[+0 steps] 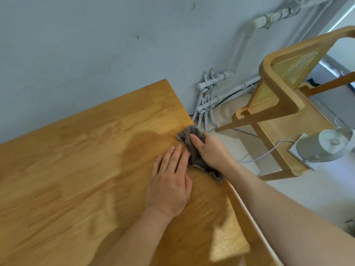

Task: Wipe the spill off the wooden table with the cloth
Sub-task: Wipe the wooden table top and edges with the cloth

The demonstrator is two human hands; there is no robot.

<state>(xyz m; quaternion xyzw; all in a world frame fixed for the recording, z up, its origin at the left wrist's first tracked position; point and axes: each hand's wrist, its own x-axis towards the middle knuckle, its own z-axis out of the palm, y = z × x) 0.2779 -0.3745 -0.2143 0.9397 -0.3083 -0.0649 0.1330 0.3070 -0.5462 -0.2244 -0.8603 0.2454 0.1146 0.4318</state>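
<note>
A grey-brown cloth (194, 156) lies crumpled at the right edge of the wooden table (76, 169), partly over the edge. My right hand (209, 148) presses down on the cloth, fingers pointing toward the wall. My left hand (171, 181) rests flat on the bare wood just left of the cloth, fingers together and extended, touching the cloth's edge. A darker damp-looking patch (138, 148) shows on the wood left of the hands. The picture is slightly blurred by motion.
A wooden chair with a cane back (288, 87) stands right of the table. On its seat sit a grey kettle-like appliance (324, 144) and a white cable (265, 152). Grey pipes (207, 96) run along the wall behind the table corner.
</note>
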